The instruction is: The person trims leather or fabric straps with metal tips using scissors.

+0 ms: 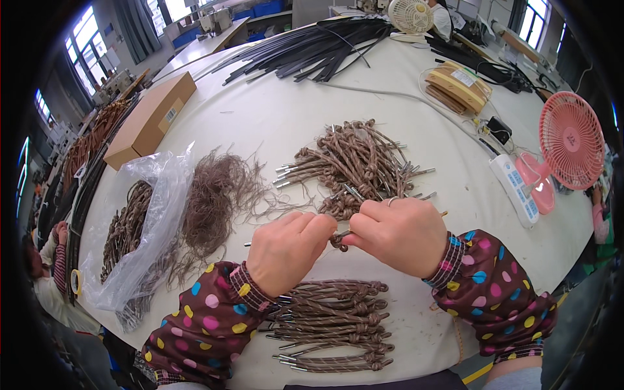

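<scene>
Between my two hands is a brown knotted cord [338, 242], pinched at its knot over the middle of the white table. My left hand [286, 250] is closed on one side of the knot, and a metal tip pokes out beyond its fingers. On the other side my right hand [402, 235], with a ring on one finger, is closed on the same cord. Just beyond the hands lies a loose pile of similar cords [364, 159] with silvery metal tips. Nearer to me, below the hands, knotted cords [331, 322] lie in a neat row, knots to the right.
Left of my hands are a tangle of brown thread [218, 198], a clear plastic bag [159, 221] of cords and a cardboard box [153, 120]. Black strips [318, 52] lie at the back. Rightward stand a pink fan [571, 140] and a power strip [513, 188]. People sit around the table.
</scene>
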A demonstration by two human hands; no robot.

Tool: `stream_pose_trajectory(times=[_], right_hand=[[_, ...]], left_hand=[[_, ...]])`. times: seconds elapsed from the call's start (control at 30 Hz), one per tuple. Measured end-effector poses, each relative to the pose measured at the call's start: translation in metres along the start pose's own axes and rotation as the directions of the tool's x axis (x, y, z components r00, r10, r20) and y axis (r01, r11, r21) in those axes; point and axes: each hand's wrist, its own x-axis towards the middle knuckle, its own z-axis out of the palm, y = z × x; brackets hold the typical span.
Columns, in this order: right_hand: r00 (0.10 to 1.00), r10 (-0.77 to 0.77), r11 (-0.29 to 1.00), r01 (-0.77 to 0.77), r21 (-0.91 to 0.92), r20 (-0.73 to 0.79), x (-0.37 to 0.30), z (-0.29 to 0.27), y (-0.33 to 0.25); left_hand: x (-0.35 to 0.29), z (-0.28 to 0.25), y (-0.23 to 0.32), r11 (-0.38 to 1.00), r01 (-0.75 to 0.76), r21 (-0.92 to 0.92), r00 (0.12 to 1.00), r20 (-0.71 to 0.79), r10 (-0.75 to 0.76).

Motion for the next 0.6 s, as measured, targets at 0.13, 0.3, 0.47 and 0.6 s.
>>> stream_pose_trajectory(times=[0.13,0.3,0.47,0.6], right_hand=[[0.952,0.302,0.875,-0.295,0.384,0.045,-0.006,0.01,-0.003],[0.956,0.291,0.804,-0.233,0.548,-0.02,-0.013,0.026,-0.012],[0.894,0.449,0.707,-0.353,0.612,-0.003,-0.012,0.03,-0.011],[0.788,0.589,0.51,-0.536,0.673,0.181,-0.011,0.022,-0.013]], left_hand=[[-0.003,0.003,-0.001,0.934,0.283,-0.22,0.959,0.031,-0.283],[0.006,-0.01,0.005,0.697,0.517,-0.497,0.854,0.249,-0.456],[0.006,-0.006,-0.001,0.757,0.428,-0.494,0.904,0.25,-0.347],[0.004,0.0,-0.002,0.921,0.134,-0.367,0.99,0.004,-0.143]])
